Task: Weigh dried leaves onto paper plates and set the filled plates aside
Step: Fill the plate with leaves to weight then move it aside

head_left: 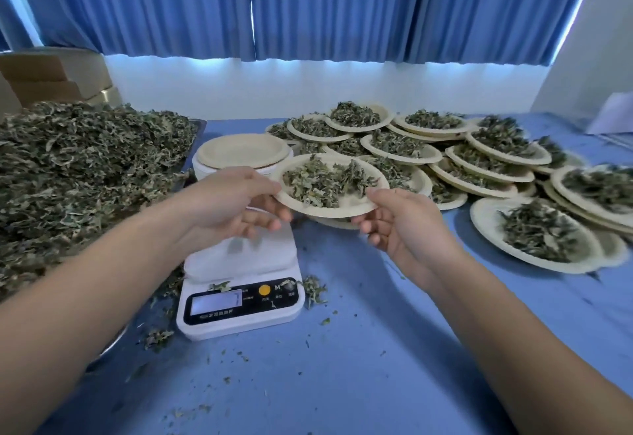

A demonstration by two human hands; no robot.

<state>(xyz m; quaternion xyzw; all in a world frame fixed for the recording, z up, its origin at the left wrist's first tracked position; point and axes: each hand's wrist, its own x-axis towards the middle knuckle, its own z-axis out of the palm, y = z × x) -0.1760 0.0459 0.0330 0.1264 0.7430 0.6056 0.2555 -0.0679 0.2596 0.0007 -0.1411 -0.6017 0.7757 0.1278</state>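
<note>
Left hand (230,202) fingers clamped on leaf-filled paper plate (346,207) left rim | right hand (402,225) fingers clamped on right rim | plate held above tabletop (376,349), between scale (239,301) and stacked filled plates (493,160)

Straight ahead of you, pleated blue curtains (325,6) hang across the whole back of the room. A thin bright slit shows where two panels meet, and daylight glows under their hem onto the white wall (308,88) below. At your far left, flat cardboard boxes (51,74) are stacked against that wall, while at your far right a pale side wall (599,40) stands above a white object (613,112) too blurred to identify. Your table is covered by a blue cloth (359,349).
</note>
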